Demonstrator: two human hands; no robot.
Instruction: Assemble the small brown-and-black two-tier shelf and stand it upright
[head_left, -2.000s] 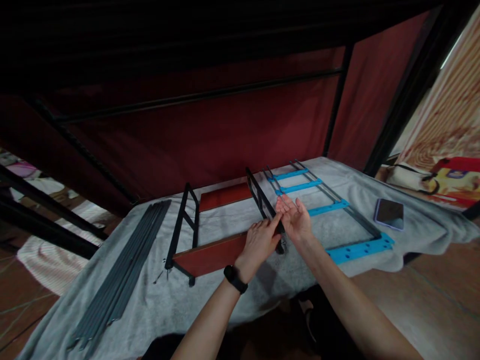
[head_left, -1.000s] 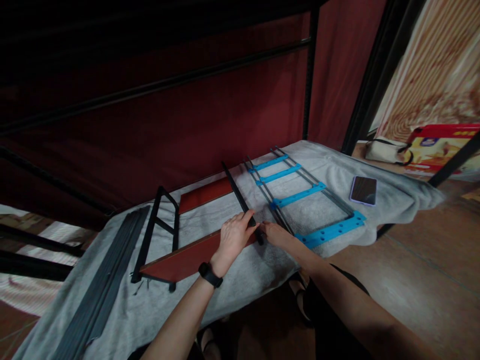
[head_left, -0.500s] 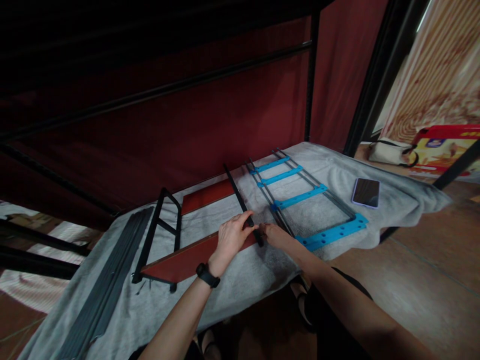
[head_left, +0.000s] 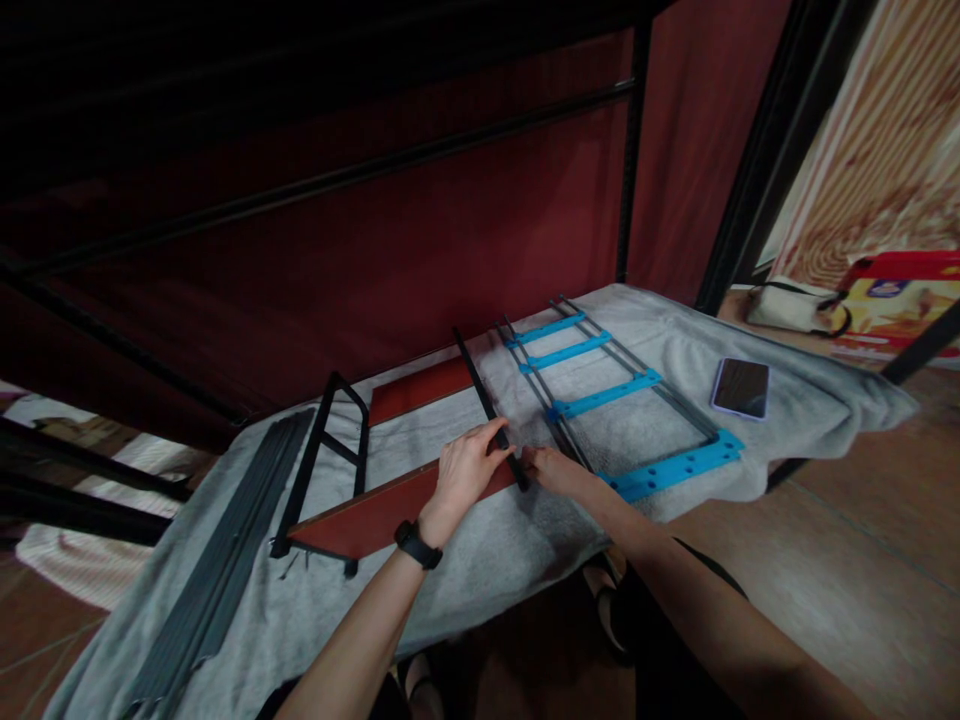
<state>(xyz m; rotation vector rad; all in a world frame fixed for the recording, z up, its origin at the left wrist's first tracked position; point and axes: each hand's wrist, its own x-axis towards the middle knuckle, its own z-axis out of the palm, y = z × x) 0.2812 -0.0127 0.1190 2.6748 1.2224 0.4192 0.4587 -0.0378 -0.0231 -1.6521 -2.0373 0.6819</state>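
Note:
My left hand (head_left: 471, 462) is closed on a black metal bar (head_left: 475, 375), its thumb and fingers pinching the bar near the close end. On the bar's other side, my right hand (head_left: 551, 468) has its fingers curled against it; whatever they hold is too small to make out. The bar runs across the right ends of two reddish-brown boards, a nearer board (head_left: 375, 515) and a farther board (head_left: 420, 390). At their left ends stands a black metal frame (head_left: 324, 440). All of this rests on a grey cloth (head_left: 465, 590).
Right of the bar lies a rack of grey rods with blue crosspieces (head_left: 600, 405). A phone (head_left: 741, 388) lies farther right. Grey strips (head_left: 225, 560) are stacked at the left. Dark red panels (head_left: 450, 230) with black rails rise behind. A red and yellow box (head_left: 900, 305) stands at far right.
The view has shifted slightly, so everything appears a little farther right. Both hands stay at the same spot on the black bar, with hardly any finger movement.

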